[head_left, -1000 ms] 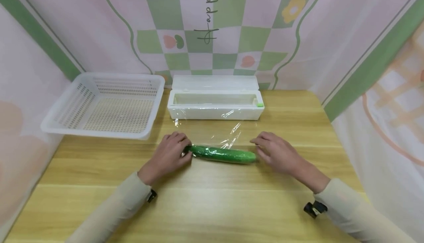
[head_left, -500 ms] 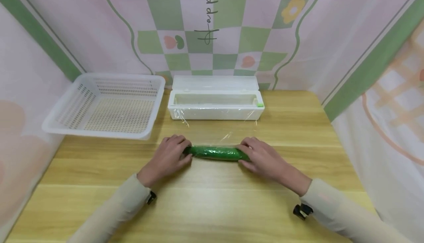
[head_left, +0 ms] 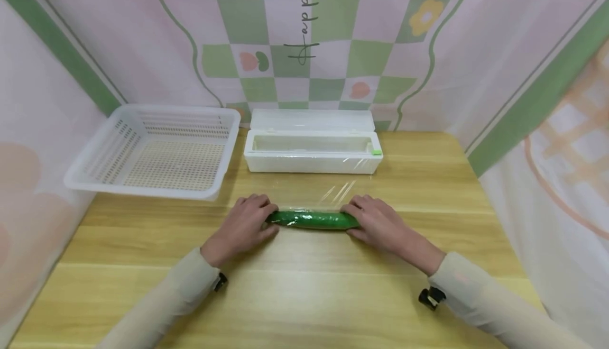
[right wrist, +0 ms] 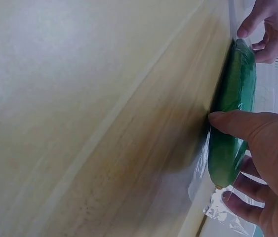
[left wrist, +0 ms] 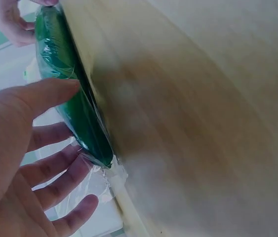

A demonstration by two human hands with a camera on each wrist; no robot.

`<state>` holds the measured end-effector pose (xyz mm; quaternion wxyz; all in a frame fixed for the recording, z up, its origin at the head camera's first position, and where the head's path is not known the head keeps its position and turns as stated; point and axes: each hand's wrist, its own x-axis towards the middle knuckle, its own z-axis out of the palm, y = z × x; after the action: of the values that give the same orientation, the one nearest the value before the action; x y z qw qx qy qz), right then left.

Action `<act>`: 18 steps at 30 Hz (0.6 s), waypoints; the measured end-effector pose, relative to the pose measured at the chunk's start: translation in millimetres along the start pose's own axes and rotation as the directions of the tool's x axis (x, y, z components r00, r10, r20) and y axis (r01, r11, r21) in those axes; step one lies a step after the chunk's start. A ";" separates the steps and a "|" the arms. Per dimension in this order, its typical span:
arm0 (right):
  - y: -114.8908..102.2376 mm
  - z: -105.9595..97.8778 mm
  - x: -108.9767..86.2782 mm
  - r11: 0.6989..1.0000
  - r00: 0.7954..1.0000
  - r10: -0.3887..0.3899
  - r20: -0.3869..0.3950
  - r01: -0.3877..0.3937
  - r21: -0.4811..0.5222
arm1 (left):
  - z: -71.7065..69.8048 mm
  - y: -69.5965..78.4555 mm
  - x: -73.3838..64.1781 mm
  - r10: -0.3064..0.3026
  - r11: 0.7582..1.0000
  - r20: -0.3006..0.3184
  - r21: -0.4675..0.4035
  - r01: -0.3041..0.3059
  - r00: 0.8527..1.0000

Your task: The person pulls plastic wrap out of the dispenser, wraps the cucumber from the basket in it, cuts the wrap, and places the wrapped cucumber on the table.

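A green cucumber (head_left: 311, 219) lies crosswise on the table, with clear cling film (head_left: 333, 193) over it that stretches back to the white box. My left hand (head_left: 245, 224) grips its left end, thumb on the near side and fingers on the far side. At the other end my right hand (head_left: 380, 226) holds it the same way. In the left wrist view the thumb presses on the wrapped cucumber (left wrist: 72, 98), and film bunches past its tip. Loose film (right wrist: 225, 215) also sticks out past the end of the cucumber (right wrist: 222, 163) in the right wrist view.
Behind the cucumber stands a white cling film box (head_left: 311, 164), lid raised, a green tab at its right corner. A white perforated basket (head_left: 216, 180) sits at the back left. Patterned cloth (head_left: 328, 21) hangs behind the wooden table (head_left: 304, 296).
My right hand has moved left from the film beside the cucumber onto its right end and now grips it. The left hand has stayed at the left end.
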<state>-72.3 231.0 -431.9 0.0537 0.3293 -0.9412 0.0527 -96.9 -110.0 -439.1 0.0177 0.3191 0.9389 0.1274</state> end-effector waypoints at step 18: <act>13.7 -9.8 13.9 0.980 0.975 0.059 0.216 -0.098 0.175 | -2.4 -1.5 4.5 0.011 1.000 0.023 0.020 -0.011 1.000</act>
<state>-91.0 234.4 -421.2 -0.0787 0.2992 -0.9450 0.1066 -101.6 -109.0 -436.9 0.0245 0.3258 0.9382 0.1143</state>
